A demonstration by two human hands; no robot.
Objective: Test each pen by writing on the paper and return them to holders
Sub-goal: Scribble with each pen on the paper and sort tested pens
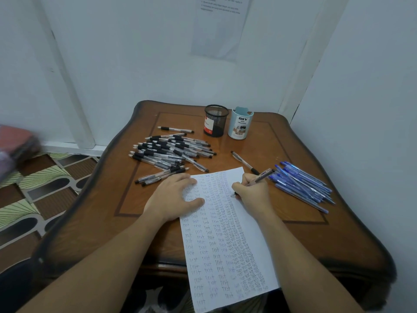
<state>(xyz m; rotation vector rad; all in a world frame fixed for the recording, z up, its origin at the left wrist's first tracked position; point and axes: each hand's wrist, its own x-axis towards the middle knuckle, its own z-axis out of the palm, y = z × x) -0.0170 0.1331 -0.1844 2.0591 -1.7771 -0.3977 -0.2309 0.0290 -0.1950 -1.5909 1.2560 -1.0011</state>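
Paper point(225, 245) overhangs the surface point(300, 236) edge; left grip point(176, 197), fingers spread, presses it steady; right grip point(252, 192) pinches a pen point(264, 175) for writing.

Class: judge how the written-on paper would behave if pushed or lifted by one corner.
The paper is probably floppy: one thin sheet, its near end overhanging the table edge. It likely slides easily on the glossy wood; the left hand presses it flat. It should be very light.
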